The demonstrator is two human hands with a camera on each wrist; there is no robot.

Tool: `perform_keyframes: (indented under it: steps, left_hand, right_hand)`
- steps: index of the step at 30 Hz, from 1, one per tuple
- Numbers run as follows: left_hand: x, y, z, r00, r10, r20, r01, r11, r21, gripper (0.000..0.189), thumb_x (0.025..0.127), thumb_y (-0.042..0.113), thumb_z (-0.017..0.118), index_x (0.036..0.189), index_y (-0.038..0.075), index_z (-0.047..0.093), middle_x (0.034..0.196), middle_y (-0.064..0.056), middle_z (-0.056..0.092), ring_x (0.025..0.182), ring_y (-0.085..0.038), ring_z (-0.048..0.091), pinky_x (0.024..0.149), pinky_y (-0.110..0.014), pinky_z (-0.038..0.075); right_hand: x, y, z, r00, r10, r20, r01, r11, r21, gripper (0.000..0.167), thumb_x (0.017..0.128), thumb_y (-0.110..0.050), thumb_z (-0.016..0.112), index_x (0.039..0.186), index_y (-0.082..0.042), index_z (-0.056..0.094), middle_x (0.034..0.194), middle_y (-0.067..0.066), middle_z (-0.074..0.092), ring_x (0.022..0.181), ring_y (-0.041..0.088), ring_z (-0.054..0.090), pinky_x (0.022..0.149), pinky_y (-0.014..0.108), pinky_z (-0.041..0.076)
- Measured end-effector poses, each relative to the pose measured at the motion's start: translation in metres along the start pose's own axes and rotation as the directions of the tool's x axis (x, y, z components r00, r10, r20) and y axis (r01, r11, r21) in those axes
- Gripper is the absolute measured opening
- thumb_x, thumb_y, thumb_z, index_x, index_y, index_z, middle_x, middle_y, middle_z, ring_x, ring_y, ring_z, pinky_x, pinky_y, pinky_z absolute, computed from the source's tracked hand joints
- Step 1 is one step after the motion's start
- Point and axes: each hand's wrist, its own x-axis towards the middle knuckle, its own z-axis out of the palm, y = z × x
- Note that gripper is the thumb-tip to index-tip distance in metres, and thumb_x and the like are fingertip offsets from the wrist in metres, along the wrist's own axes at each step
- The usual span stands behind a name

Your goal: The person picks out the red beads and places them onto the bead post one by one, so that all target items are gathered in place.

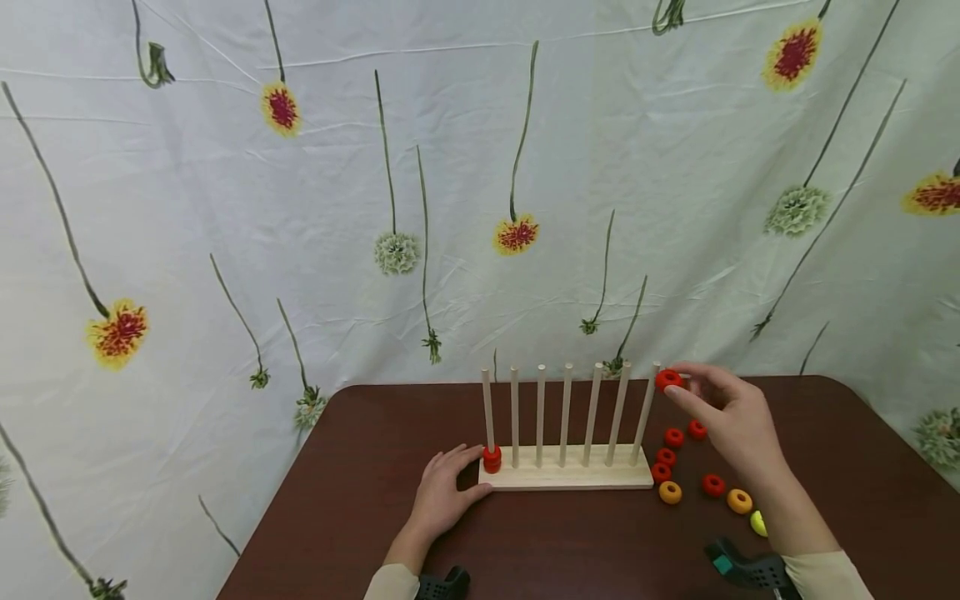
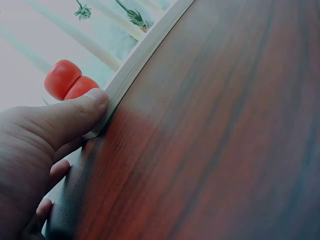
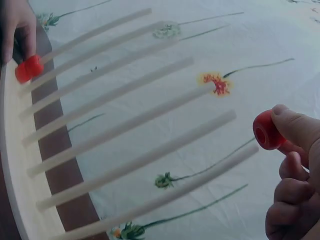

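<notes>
Red ring pinched near the tip of the rightmost peg.
We see the ring between the thumb and fingers of the right hand, its hole exposed. The left hand grips the left end of the wooden base on the counter, beside two stacked red rings.

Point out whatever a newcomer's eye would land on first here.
The pale cloth printed with flowers, filling the background behind the table, would likely draw the eye first. Next might come the bright red ring that the right hand pinches beside the top of the rightmost peg, then the two red rings stacked on the leftmost peg.
</notes>
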Motion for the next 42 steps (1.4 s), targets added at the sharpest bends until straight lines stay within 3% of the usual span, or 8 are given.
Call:
perform_keyframes:
  steps: [4,9,18,29,32,42]
  left_hand:
    - [0.000,0.000,-0.001,1.000,0.002,-0.002,-0.002,1.000,0.004,0.058,0.084,0.033,0.080,0.136,0.013,0.063,0.139,-0.007,0.064,0.139,-0.032,0.050,0.120,-0.060,0.028]
    - [0.000,0.000,0.000,1.000,0.010,-0.003,-0.010,1.000,0.011,0.059,0.084,0.034,0.080,0.136,0.013,0.063,0.138,-0.007,0.064,0.138,-0.033,0.050,0.120,-0.061,0.028]
    - [-0.001,0.000,0.000,1.000,0.015,-0.012,-0.015,1.000,0.007,0.058,0.084,0.033,0.080,0.136,0.013,0.063,0.137,-0.007,0.064,0.138,-0.032,0.051,0.120,-0.060,0.028]
    - [-0.001,-0.001,0.000,1.000,0.004,-0.006,-0.004,1.000,0.004,0.059,0.084,0.033,0.080,0.136,0.013,0.063,0.138,-0.006,0.064,0.139,-0.032,0.050,0.121,-0.060,0.027]
    - [-0.001,-0.001,0.000,1.000,0.006,-0.006,-0.006,1.000,0.005,0.059,0.084,0.034,0.080,0.136,0.013,0.063,0.138,-0.006,0.064,0.139,-0.032,0.050,0.120,-0.060,0.027]
    - [-0.001,0.000,-0.002,1.000,0.007,-0.008,-0.008,1.000,-0.008,0.058,0.084,0.034,0.080,0.136,0.014,0.063,0.138,-0.006,0.064,0.139,-0.031,0.050,0.121,-0.060,0.027]
  right_hand:
    - [0.004,-0.010,0.005,0.998,0.015,0.054,-0.019,0.996,0.091,0.031,0.094,-0.028,0.071,0.121,-0.013,0.069,0.068,-0.008,0.037,0.049,0.014,0.029,0.044,0.033,0.031]
    - [0.010,-0.020,0.013,0.994,0.039,0.104,-0.052,0.991,0.123,0.034,0.095,-0.034,0.069,0.123,-0.014,0.068,0.063,-0.007,0.030,0.048,0.017,0.027,0.044,0.034,0.032]
    - [0.015,-0.039,0.029,0.982,0.066,0.177,-0.098,0.979,0.178,0.038,0.094,-0.036,0.070,0.127,-0.016,0.067,0.064,-0.006,0.036,0.049,0.013,0.029,0.046,0.033,0.033]
    - [0.022,-0.055,0.057,0.969,0.005,0.245,-0.069,0.964,0.255,0.032,0.093,-0.031,0.072,0.122,-0.017,0.070,0.066,-0.003,0.041,0.051,0.013,0.030,0.051,0.030,0.036]
    - [0.023,-0.060,0.066,0.965,0.000,0.263,-0.079,0.953,0.291,0.030,0.093,-0.029,0.072,0.121,-0.018,0.070,0.066,-0.003,0.041,0.054,0.012,0.031,0.058,0.028,0.040]
    - [0.027,-0.076,0.094,0.940,0.016,0.342,-0.152,0.915,0.373,0.032,0.093,-0.026,0.072,0.124,-0.019,0.069,0.060,-0.003,0.036,0.049,0.011,0.026,0.045,0.026,0.026]
